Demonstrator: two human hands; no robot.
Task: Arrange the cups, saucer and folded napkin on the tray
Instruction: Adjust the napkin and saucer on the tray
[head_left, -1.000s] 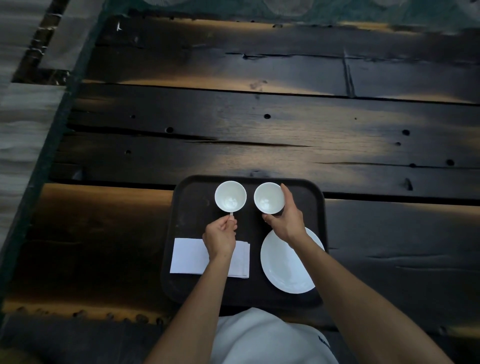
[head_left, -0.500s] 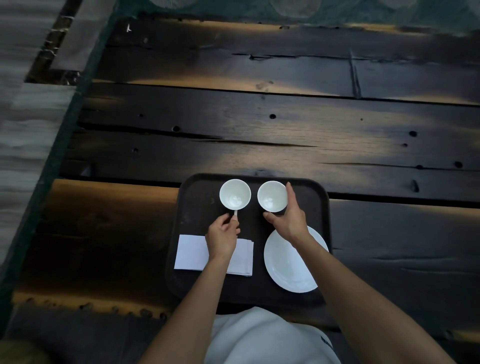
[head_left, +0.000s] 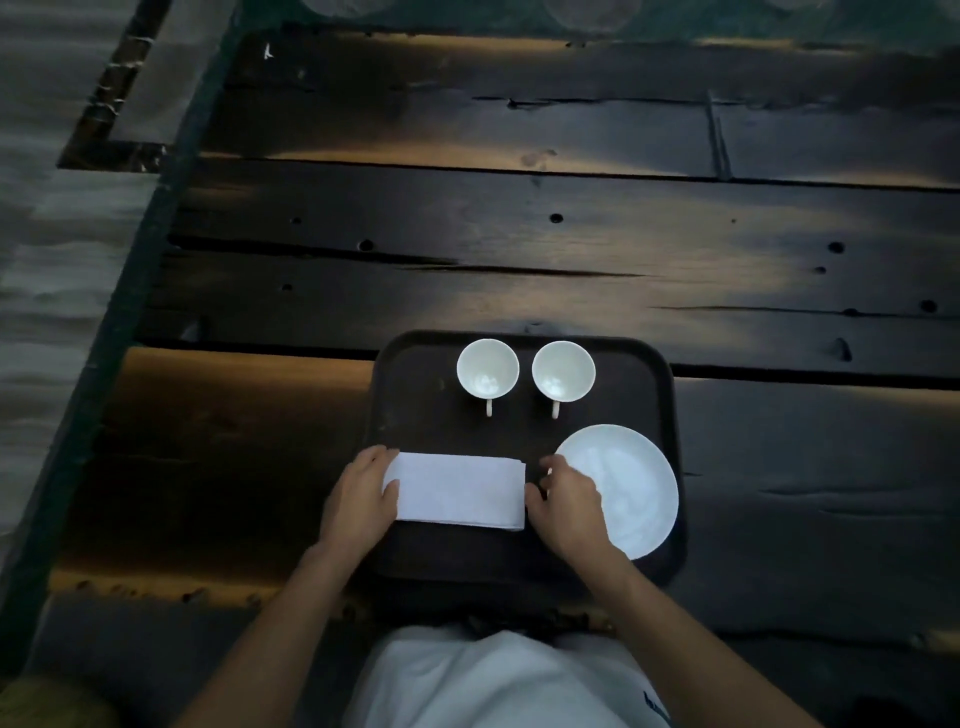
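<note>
Cups (head_left: 488, 369) (head_left: 563, 371) stand side by side at the tray's (head_left: 415, 395) far edge, saucer (head_left: 631, 488) in its near right corner. Left hand (head_left: 362, 496) and right hand (head_left: 567, 499) pinch the folded napkin's (head_left: 460, 489) ends, near left; only squaring it seems left.

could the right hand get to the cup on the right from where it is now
Probably yes. The right hand rests at the napkin end, and only bare tray lies between it and the right cup, whose handle points toward the person.
</note>
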